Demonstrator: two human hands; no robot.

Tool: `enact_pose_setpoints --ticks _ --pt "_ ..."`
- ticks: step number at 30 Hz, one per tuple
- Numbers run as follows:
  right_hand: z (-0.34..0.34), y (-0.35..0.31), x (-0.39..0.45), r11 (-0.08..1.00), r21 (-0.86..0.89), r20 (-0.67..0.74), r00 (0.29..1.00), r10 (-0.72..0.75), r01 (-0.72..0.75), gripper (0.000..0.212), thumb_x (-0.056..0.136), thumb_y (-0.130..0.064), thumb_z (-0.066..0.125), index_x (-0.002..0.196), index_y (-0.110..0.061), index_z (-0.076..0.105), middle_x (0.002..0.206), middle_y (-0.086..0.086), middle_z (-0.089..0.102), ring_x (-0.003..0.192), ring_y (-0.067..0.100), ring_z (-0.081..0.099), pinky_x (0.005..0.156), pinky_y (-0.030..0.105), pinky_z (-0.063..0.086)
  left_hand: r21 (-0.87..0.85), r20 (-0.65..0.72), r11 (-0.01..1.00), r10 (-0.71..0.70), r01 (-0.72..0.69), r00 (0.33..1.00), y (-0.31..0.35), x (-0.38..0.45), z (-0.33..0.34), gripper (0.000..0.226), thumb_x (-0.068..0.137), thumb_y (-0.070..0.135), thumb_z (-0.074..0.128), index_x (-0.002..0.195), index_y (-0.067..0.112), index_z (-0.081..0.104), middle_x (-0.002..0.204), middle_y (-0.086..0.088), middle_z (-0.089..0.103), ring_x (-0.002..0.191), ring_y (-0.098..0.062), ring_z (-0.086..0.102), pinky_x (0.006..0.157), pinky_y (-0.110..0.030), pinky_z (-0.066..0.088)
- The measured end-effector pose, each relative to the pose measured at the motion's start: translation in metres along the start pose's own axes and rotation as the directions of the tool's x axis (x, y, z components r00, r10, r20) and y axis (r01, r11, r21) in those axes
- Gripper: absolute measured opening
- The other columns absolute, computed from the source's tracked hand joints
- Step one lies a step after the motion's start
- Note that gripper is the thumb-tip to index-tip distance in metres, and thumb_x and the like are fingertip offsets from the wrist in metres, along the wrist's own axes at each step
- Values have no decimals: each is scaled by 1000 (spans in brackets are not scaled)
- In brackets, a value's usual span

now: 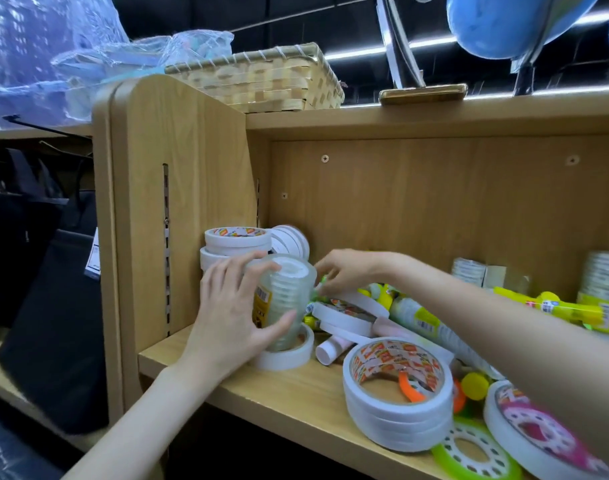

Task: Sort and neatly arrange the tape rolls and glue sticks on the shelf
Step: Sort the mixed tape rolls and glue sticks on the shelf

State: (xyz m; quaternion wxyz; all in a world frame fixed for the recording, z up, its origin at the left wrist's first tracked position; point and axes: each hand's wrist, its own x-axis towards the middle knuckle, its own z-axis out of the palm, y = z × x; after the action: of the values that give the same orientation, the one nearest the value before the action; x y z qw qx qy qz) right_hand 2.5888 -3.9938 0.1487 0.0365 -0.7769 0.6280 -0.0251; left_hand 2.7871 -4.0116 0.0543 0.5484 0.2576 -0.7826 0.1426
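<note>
I find bare board along the shelf (261,386) front left, between the side panel (178,202) and the stacked white tape rolls (396,403). I see the back left corner blocked by more white tape rolls (239,241). The middle is choked with loose tape rolls (341,318) and glue sticks (417,318). Above the clutter, the compartment stands open up to the top board (434,116).
</note>
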Motion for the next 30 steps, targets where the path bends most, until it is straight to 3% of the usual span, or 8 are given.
enact_pose_setpoints --ticks 5,9,12,15,19,22,25,30 --pt "15 -9 11 984 -180 177 984 38 -6 44 97 -11 34 138 -24 45 134 2 47 117 18 41 89 23 29 75 -68 984 -155 160 986 0 5 10 57 71 56 49 112 18 47 117 -5 49 111 -21 38 101 -33 20" --pt "17 1 20 965 -256 49 997 -51 62 39 88 -9 50 126 -14 53 125 8 49 110 26 46 92 34 39 123 -55 980 -150 156 987 0 5 11 59 72 59 46 115 18 44 124 -6 45 119 -24 34 104 -39 19" --pt "4 13 27 997 -60 -190 981 -48 37 18 86 -14 55 101 -5 51 100 10 49 91 25 49 75 35 41 144 -55 979 -136 143 989 0 7 13 59 73 59 45 114 16 46 123 -7 49 118 -23 35 104 -37 17" --pt "-12 20 35 988 149 -415 906 89 -29 10 92 -16 46 92 -8 41 97 11 47 88 24 45 72 30 34 167 -44 981 -93 99 995 1 11 18 55 74 56 46 110 15 42 125 -9 52 124 -23 35 108 -40 13" --pt "-2 20 57 986 6 -278 947 163 -168 26 90 -17 48 109 -3 57 110 12 61 100 30 55 83 35 44 146 -20 987 -59 62 998 0 14 23 54 75 55 46 112 17 37 131 -6 51 133 -21 29 113 -36 3" --pt "8 19 71 973 -82 -159 966 202 -216 34 80 -34 66 105 -12 60 101 7 61 92 28 58 75 36 49 147 -36 988 -47 52 998 1 14 22 55 75 54 46 114 16 37 130 -5 52 132 -21 31 113 -33 3" --pt "8 17 73 967 -114 -186 961 206 -229 36 75 -31 72 103 -13 57 106 7 60 92 27 57 70 34 47 149 -46 988 -39 46 998 1 14 23 54 75 54 46 112 15 39 128 -5 52 132 -22 31 113 -37 8" --pt "-1 16 52 936 -165 -161 944 287 -312 58 77 -62 59 104 -12 51 102 3 54 94 27 55 74 35 45 153 -55 987 -47 55 997 0 13 24 54 75 54 47 112 15 40 122 -5 55 131 -21 32 112 -40 11"
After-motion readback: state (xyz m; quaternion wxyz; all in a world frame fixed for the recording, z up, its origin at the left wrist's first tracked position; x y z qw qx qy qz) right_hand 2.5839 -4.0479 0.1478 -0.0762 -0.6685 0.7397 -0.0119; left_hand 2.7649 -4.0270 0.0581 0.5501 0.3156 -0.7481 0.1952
